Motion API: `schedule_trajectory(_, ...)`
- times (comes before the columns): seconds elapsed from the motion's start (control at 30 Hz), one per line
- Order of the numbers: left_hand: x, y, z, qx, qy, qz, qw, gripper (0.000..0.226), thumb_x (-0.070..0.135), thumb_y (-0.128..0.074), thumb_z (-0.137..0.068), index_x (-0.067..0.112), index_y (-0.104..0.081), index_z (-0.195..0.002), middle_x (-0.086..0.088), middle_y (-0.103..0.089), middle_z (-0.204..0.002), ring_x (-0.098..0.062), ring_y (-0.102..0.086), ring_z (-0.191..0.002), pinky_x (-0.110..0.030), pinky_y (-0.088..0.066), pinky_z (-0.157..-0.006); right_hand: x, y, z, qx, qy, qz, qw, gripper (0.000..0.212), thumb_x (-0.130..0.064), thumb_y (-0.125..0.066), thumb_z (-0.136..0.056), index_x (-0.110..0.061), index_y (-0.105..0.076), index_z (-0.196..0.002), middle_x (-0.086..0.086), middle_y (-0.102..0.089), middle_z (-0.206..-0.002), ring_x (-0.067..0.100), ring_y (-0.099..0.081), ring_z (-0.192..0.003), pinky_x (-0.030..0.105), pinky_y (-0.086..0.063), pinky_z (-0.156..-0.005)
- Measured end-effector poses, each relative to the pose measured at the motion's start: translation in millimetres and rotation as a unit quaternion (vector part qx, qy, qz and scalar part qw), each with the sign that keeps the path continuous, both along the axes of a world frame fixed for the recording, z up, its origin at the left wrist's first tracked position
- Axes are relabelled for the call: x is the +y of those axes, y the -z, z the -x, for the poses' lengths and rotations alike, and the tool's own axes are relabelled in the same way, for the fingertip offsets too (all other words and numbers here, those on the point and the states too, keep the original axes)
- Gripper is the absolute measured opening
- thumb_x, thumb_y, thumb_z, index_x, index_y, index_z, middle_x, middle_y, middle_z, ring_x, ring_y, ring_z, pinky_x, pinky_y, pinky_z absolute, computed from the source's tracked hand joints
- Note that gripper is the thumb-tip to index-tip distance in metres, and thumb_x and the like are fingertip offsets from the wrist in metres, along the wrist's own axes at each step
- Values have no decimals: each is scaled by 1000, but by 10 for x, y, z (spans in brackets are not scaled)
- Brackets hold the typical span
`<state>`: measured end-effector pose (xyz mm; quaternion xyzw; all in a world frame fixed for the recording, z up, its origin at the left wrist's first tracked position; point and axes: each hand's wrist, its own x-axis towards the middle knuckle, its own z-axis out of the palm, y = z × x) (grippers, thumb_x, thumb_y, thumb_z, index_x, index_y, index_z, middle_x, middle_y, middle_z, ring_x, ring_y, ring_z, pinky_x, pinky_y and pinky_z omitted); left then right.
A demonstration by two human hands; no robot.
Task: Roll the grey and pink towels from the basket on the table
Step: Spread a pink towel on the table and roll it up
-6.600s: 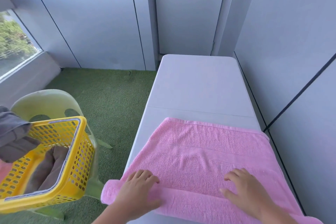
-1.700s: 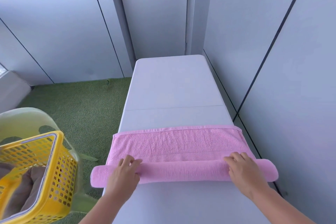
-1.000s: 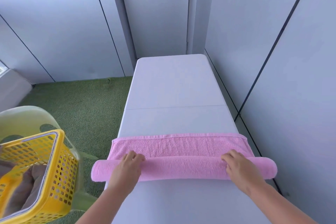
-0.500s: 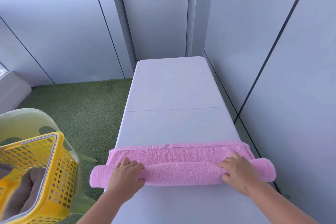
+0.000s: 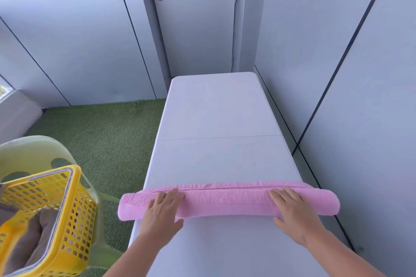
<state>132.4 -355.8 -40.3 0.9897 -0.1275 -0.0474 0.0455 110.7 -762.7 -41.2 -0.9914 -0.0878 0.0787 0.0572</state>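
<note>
Hidden or cut off: each palm covers the part of the roll beneath it, and the underside of the roll is out of sight. Both forearms run off the bottom edge. The basket [image 5: 74,213], left of the left hand [image 5: 161,212], is cut by the left and bottom edges. The grey towel [image 5: 27,243] inside it shows only as a blurred, crumpled mass.

Grip: both hands lie flat on the pink towel [image 5: 225,203], fingers nearly straight over its top, thumbs at its near side. The left hand and the right hand [image 5: 295,211] press rather than clasp.

Materials and shapes: the pink towel is looped terry, wound into a long cylinder across the table [image 5: 216,159]. Its ends pass outward beyond each hand and overhang both table sides. A narrow hemmed strip lies flat just past the fingertips. The table is smooth and white, with a seam further out. The basket is yellow perforated plastic and sits on a pale green chair [image 5: 33,148].
</note>
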Motion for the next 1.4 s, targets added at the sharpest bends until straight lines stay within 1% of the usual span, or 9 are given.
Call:
schedule_trajectory(0.1, -42, 21, -108, -9, -13, -11, 1000, 61, 39, -86, -47, 36, -64, -104, 18, -65, -96, -19, -59, -90, -37, -47, -65, 24, 13, -91, -26, -1, 15, 1000, 59, -31, -81, -53, -29, -69, -111, -19, -67, -102, 14, -57, -98, 32, -52, -80)
schedule_trajectory(0.23, 7, 47, -194, -44, 23, -32, 998, 27, 43, -61, -60, 33, -67, -84, 17, -60, -74, -19, -55, -79, -35, -42, -62, 27, -144, -191, 25, -29, 18, 999, 38, -35, -51, -76, -33, -64, -112, -21, -61, -92, 12, -43, -98, 29, -39, -88)
schedule_trajectory(0.33, 55, 33, -276, -59, 11, -19, 998, 31, 44, -54, -69, 35, -68, -95, 16, -60, -86, -19, -55, -85, -36, -42, -66, -1, -207, -277, 33, -24, -19, 999, 44, -39, -32, -84, -33, -61, -118, -22, -55, -87, 12, -41, -101, 28, -31, -89)
schedule_trajectory(0.43, 25, -5, -342, -78, -38, 31, 996, 36, 33, -60, -81, 37, -58, -117, 11, -57, -109, -21, -56, -98, -40, -48, -75, -24, -141, -335, -42, 33, -14, 998, 58, -48, -17, -91, -27, -62, -120, -15, -65, -111, 16, -51, -111, 34, -40, -97)
schedule_trajectory(0.53, 3, 47, -344, -78, -15, 61, 995, 36, 43, -47, -92, 37, -56, -126, 14, -56, -125, -19, -53, -117, -42, -46, -97, -6, -46, -324, -59, 26, -2, 998, 58, -63, -39, -88, -24, -61, -125, -10, -64, -119, 17, -57, -116, 41, -47, -98)
schedule_trajectory(0.67, -15, 199, -350, -35, 2, 30, 999, 72, 51, -70, -78, 33, -46, -143, 11, -50, -143, -19, -46, -135, -47, -30, -116, 3, 75, -373, -8, 15, 50, 999, 76, -60, -56, -66, -23, -56, -133, -4, -61, -125, 21, -57, -119, 48, -44, -101)
schedule_trajectory(0.93, -966, 230, -440, -7, 61, 39, 997, 76, 37, -73, -72, 26, -44, -142, 11, -51, -137, -17, -45, -132, -50, -26, -118, 1002, 214, -652, -3, -34, 14, 999, 79, -43, -75, -64, -18, -49, -135, -1, -59, -122, 26, -56, -115, 49, -40, -104)
schedule_trajectory(1.07, -1222, 298, -475, 26, 62, 34, 997, 73, 44, -80, -61, 28, -54, -127, 15, -59, -118, -14, -58, -116, -49, -40, -110, 1386, 275, -690, -12, -36, -8, 999, 68, -47, -79, -51, -22, -61, -111, -7, -65, -99, 21, -64, -94, 44, -49, -87)
schedule_trajectory(1.4, 329, 92, -693, 44, 21, -92, 995, 96, 47, -84, -46, 38, -48, -135, 13, -63, -114, -19, -64, -103, -48, -48, -93, -171, 108, -660, 47, -30, 58, 997, 75, -45, -65, -70, -39, -35, -138, -16, -52, -128, 13, -49, -119, 35, -34, -100)
